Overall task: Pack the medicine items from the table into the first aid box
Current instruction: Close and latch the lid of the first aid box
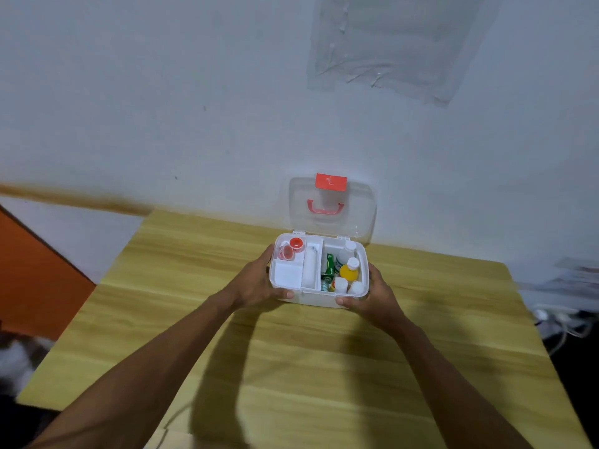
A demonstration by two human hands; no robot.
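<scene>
The white first aid box point(316, 299) sits near the far edge of the wooden table point(291, 367), its clear lid point(332, 207) with a red latch and red handle standing open against the wall. My left hand point(257, 281) grips the box's left side and my right hand point(376, 298) grips its right side. Inside, a tray on the left holds red tape rolls point(291, 248) and a white bandage roll point(310, 265). The right part holds a yellow bottle point(350, 270), a green packet point(329, 267) and several white bottles point(348, 285).
A white wall rises right behind the box, with a clear plastic sheet point(389, 47) taped to it. An orange panel point(35, 277) stands at the left. White cables and a power strip point(560, 315) lie beyond the table's right edge.
</scene>
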